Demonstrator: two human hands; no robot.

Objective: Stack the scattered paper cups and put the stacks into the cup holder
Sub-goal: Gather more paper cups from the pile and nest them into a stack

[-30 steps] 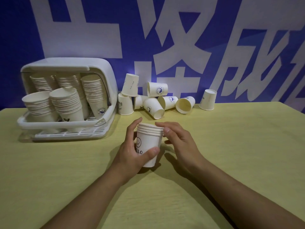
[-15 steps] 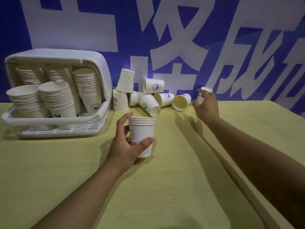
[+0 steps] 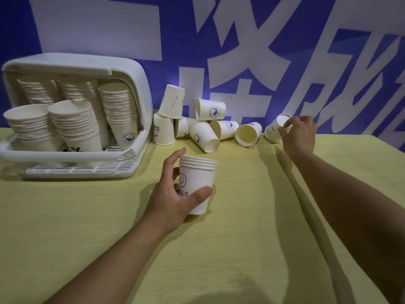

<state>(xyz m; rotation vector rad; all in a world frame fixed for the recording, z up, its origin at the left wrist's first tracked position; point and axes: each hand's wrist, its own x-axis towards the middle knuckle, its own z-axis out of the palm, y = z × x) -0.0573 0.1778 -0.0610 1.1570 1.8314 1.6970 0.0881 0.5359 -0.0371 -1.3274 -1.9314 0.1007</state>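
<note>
Since half a second back, the far-right cup [image 3: 276,130] had gone from standing upside down to tipped over, because my right hand had closed its fingers on the rim. Everything else sat where it was. Going left to right: the cup holder [image 3: 122,69] was at the left edge of the table [image 3: 65,238], already packed with leaning stacks. Next to it, the scattered pile [image 3: 197,126] of loose cups lay against the wall, some upright, most on their sides. Nearer me, my left hand [image 3: 173,194] was wrapped around the short stack [image 3: 198,183], thumb in front, fingers behind, base on the table. My right hand [image 3: 299,134] was pinching that tipped cup, well away from the stack. Biggest risk I figured: squeezing the thin paper rim out of shape so it wouldn't nest, or knocking the open-mouthed cup [image 3: 248,134] beside it rolling on the way back.
</note>
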